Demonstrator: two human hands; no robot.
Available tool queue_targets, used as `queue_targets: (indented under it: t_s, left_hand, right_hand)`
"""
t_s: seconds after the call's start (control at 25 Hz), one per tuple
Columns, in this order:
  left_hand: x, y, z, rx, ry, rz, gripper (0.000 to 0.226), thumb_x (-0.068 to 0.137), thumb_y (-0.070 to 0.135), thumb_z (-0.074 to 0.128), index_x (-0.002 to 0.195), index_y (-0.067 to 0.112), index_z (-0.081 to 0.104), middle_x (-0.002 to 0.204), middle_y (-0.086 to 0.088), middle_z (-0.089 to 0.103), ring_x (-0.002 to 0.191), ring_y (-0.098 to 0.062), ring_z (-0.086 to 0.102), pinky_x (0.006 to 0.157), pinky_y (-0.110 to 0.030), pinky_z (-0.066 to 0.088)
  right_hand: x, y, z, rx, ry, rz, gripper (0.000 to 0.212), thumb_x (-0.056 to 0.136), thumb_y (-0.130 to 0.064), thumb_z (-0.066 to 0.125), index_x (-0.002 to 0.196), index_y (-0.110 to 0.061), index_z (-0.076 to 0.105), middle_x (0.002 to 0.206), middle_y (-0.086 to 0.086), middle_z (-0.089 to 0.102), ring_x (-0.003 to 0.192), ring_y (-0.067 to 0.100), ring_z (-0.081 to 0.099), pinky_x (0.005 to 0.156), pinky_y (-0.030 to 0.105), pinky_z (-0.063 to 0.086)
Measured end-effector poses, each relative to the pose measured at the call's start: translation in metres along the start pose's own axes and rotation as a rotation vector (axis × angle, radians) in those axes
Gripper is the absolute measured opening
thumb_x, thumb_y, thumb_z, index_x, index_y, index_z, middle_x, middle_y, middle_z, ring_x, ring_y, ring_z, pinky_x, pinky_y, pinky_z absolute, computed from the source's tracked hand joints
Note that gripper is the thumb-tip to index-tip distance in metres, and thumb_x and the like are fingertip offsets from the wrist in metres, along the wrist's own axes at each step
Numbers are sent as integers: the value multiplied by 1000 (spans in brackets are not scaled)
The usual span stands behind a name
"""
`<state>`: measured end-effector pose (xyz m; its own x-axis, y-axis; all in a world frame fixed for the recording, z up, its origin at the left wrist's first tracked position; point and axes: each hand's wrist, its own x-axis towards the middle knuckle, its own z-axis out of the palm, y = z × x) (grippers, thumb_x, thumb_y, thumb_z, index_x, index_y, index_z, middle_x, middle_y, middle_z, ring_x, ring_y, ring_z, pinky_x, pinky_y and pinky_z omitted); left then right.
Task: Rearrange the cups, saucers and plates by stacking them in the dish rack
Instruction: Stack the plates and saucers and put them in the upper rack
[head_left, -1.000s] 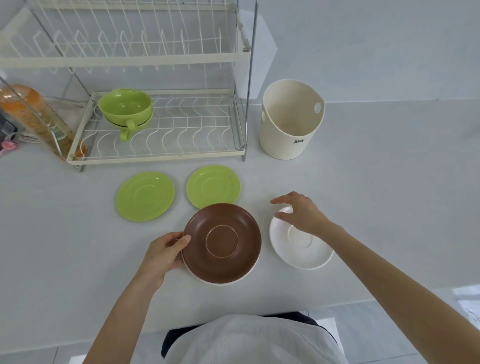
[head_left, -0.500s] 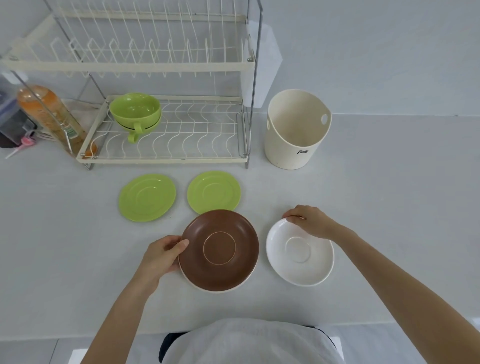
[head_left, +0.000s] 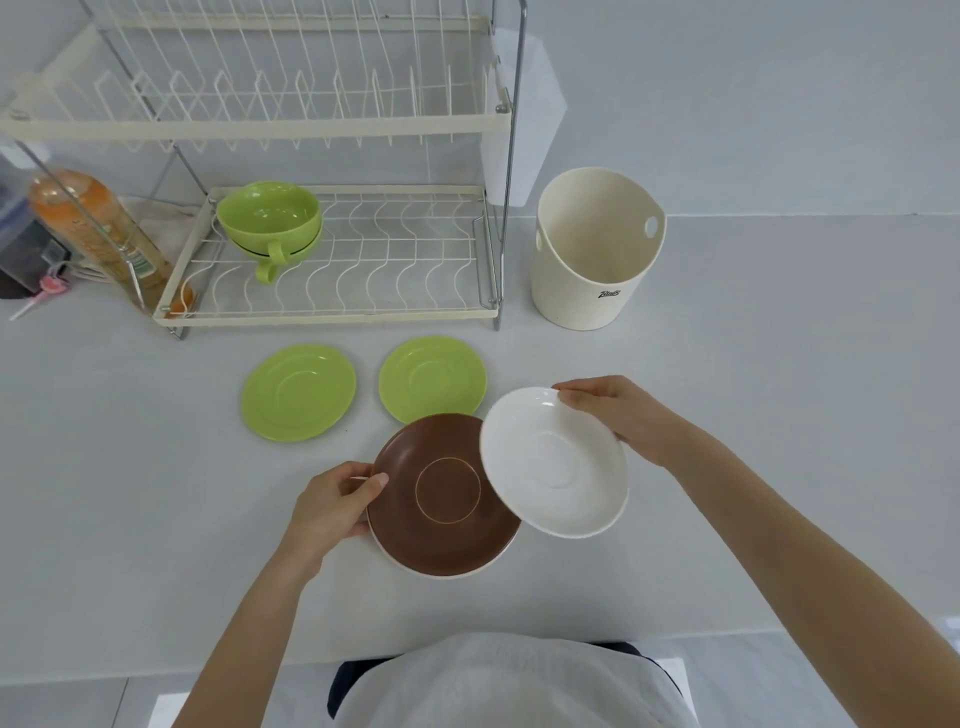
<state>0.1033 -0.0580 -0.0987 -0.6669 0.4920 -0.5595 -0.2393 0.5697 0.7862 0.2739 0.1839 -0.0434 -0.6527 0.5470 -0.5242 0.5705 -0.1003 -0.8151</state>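
Observation:
My left hand (head_left: 332, 506) grips the left rim of a brown saucer (head_left: 441, 514) that rests on the counter. My right hand (head_left: 621, 415) pinches the far rim of a white saucer (head_left: 556, 462), lifted and tilted, its left edge overlapping the brown saucer. Two green saucers (head_left: 298, 392) (head_left: 431, 376) lie flat on the counter in front of the dish rack (head_left: 332, 314). Two green cups (head_left: 270, 221), nested, sit at the left of the rack's lower tier. The upper tier holds nothing.
A cream bucket (head_left: 597, 254) stands right of the rack. An orange bottle (head_left: 98, 234) leans at the rack's left side, with small items beyond it. The counter's front edge runs just before my body.
My right hand took hold of the white saucer's rim, lifted it off the counter and swung it left over the brown saucer's edge. My left hand stayed on the brown saucer.

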Motion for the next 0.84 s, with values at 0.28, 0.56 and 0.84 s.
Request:
queue_targets:
  t_s: [0.28,0.56,0.84]
  left_hand:
    - [1,-1,-4,-7,-9,9,23,85,18,60,106,8,63,89,-7,68,74,-18,66,51,-19,54]
    - [2,3,-13,-13,-21,25,23,88,17,55,107,7,63,90,-8,67,74,-15,65,60,-25,53]
    - [4,15,-30,-26,-137,-54,33,89,37,49,95,9,67,89,-5,69,81,-15,66,55,-19,52]
  right_hand:
    - [2,4,55,143,55,63,29,89,-15,53,116,-10,63,100,6,64,86,16,59,67,19,50]
    - [10,4,79,16,150,29,25,85,-18,58,106,-15,69,88,0,65,80,14,60,76,25,54]
    - [15,10,96,-339,219,-111,23,84,-23,59,104,-27,70,84,-9,47,77,10,48,73,17,37]
